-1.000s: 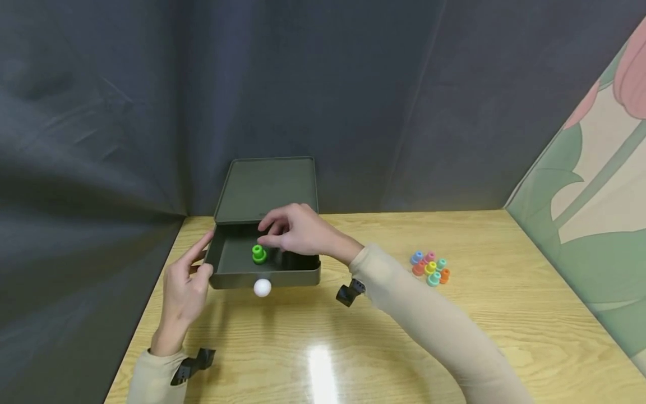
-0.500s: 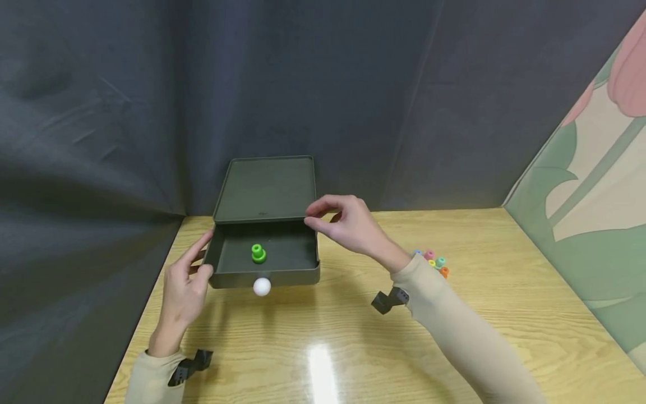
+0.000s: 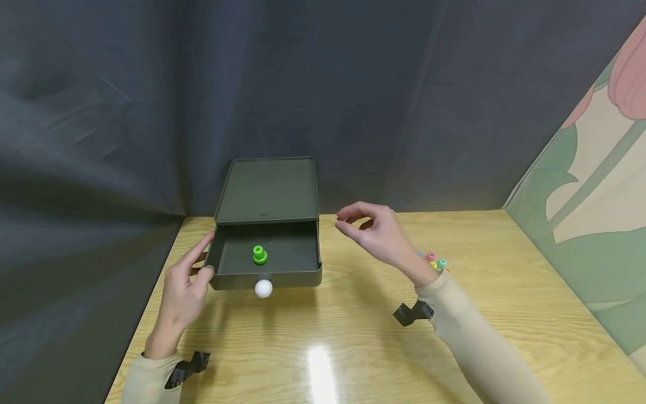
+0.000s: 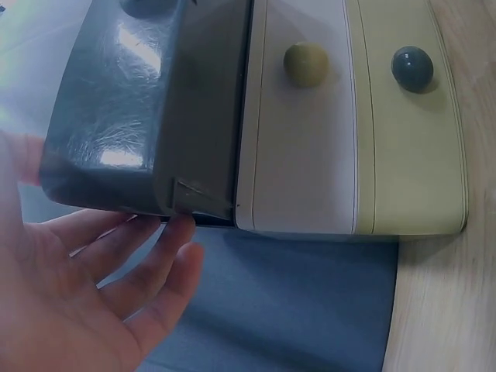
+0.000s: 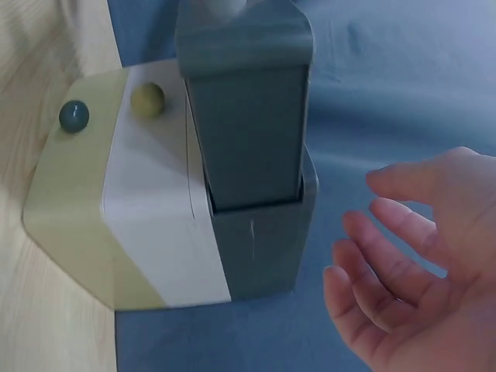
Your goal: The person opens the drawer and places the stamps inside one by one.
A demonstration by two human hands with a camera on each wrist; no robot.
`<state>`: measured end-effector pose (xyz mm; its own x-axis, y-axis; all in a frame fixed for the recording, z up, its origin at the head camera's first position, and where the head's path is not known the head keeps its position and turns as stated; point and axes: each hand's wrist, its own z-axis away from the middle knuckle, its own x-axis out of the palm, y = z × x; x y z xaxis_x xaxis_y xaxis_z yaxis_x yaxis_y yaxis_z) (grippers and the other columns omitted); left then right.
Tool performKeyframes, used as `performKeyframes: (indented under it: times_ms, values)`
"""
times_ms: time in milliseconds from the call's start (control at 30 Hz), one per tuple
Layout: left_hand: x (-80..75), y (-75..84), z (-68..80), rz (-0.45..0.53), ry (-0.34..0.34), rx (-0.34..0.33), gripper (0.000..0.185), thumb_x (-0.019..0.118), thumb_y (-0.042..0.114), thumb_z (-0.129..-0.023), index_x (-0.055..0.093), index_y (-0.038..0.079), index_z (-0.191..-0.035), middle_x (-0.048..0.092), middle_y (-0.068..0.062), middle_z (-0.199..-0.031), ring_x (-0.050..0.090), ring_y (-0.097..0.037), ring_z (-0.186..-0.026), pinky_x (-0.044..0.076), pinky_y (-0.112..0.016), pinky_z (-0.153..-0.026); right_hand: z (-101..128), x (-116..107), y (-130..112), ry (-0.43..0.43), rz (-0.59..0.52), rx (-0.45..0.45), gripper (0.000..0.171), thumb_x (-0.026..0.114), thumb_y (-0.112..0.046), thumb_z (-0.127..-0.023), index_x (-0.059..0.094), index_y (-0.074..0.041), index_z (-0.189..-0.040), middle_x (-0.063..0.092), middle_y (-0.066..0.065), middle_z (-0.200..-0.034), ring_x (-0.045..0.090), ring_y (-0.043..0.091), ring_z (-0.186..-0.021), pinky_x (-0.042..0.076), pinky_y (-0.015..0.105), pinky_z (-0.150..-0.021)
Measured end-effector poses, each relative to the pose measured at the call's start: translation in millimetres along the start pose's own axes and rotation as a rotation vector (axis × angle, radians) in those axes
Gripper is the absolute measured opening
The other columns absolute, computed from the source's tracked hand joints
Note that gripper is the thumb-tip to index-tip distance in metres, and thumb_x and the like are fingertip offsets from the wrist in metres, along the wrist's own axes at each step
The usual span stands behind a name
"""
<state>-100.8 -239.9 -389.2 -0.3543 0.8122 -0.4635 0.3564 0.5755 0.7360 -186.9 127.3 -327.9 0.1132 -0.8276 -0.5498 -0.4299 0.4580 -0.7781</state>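
A dark green drawer [image 3: 267, 278] with a white knob [image 3: 263, 288] stands pulled out of a small cabinet [image 3: 270, 191] at the table's back left. One green peg [image 3: 259, 255] stands inside it. My left hand [image 3: 184, 283] rests against the drawer's left front corner with relaxed fingers [image 4: 167, 248]. My right hand [image 3: 375, 233] hovers to the right of the cabinet, loosely curled and holding nothing. In the right wrist view that right hand [image 5: 418, 271] is apart from the pulled-out drawer [image 5: 248, 132].
Several coloured pegs [image 3: 435, 261] lie on the wooden table [image 3: 353, 336] behind my right wrist. Below the grey drawer are a white drawer [image 4: 298, 155] and a yellowish one [image 4: 411, 155], each with a knob. Dark cloth hangs behind and to the left; a flowered panel stands at the right.
My right hand has left the green peg in the drawer and drawn back to the right, out of the drawer. The left hand stays on the drawer's corner.
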Motion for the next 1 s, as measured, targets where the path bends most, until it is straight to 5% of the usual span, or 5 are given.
performKeyframes:
  times_ms: [167, 533, 633, 833, 1000]
  values:
    - [0.0, 0.4, 0.3, 0.004, -0.016, 0.024, 0.067, 0.049, -0.008, -0.093, 0.057, 0.014, -0.156, 0.059, -0.014, -0.156, 0.065, -0.035, -0.121, 0.044, -0.002, -0.088, 14, -17, 16, 0.04, 0.018, 0.048, 0.018, 0.076, -0.022, -0.1, 0.079, -0.011, -0.114, 0.08, 0.004, -0.111, 0.072, 0.018, -0.1, 0.058, 0.025, -0.081]
    - [-0.8, 2.5, 1.9, -0.036, -0.035, 0.02, 0.065, 0.045, -0.005, -0.096, 0.054, 0.015, -0.158, 0.056, -0.017, -0.158, 0.065, -0.035, -0.12, 0.044, -0.004, -0.082, 51, -40, 52, 0.103, 0.121, 0.134, 0.035, 0.07, -0.029, -0.105, 0.071, -0.01, -0.134, 0.079, 0.008, -0.116, 0.07, 0.016, -0.102, 0.057, 0.021, -0.082]
    - [-1.2, 1.3, 1.6, -0.075, -0.046, 0.022, 0.064, 0.043, -0.004, -0.099, 0.052, 0.016, -0.159, 0.055, -0.018, -0.158, 0.064, -0.019, -0.09, 0.042, -0.015, -0.064, 60, -46, 64, 0.108, 0.13, 0.16, 0.037, 0.068, -0.029, -0.105, 0.069, -0.01, -0.137, 0.078, 0.009, -0.117, 0.07, 0.009, -0.096, 0.058, 0.023, -0.077]
    - [-3.2, 0.4, 2.2, -0.092, -0.076, 0.019, 0.063, 0.041, -0.002, -0.102, 0.049, 0.017, -0.162, 0.053, -0.02, -0.16, 0.024, 0.001, -0.043, 0.034, -0.029, -0.048, 79, -62, 85, 0.148, 0.213, 0.18, 0.034, 0.067, -0.031, -0.106, 0.072, -0.009, -0.132, 0.078, 0.01, -0.121, 0.065, -0.004, -0.098, 0.054, 0.015, -0.082]
    - [-5.7, 2.9, 3.2, -0.08, -0.096, 0.007, 0.061, 0.046, 0.001, -0.104, 0.048, 0.018, -0.162, 0.052, -0.017, -0.162, 0.068, -0.02, -0.097, 0.043, -0.009, -0.074, 97, -74, 102, 0.142, 0.279, 0.23, 0.036, 0.067, -0.033, -0.106, 0.072, -0.009, -0.133, 0.077, 0.015, -0.122, 0.071, 0.025, -0.103, 0.056, 0.025, -0.077]
